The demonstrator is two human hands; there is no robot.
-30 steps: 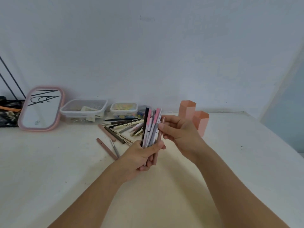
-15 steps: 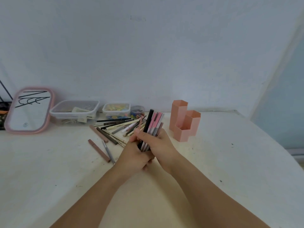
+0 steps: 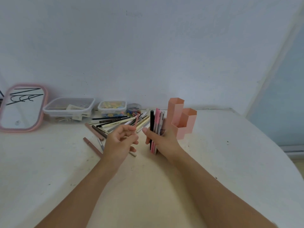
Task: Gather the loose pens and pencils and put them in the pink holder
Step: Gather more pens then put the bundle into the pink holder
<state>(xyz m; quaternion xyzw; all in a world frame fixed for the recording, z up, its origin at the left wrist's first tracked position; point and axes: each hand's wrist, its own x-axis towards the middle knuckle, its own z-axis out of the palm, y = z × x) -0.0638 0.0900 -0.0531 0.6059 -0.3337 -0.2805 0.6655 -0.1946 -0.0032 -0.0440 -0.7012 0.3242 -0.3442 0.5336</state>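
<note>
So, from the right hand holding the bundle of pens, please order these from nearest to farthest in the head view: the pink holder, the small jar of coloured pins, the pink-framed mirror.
From the right hand:
1. Pink holder, just beyond it, to the right.
2. Jar of coloured pins, back left, by the wall.
3. Pink-framed mirror, far left edge.

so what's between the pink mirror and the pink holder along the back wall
In the head view, between the mirror and the holder sit a large clear tub, a smaller tub, a small jar and the loose pens.
</note>
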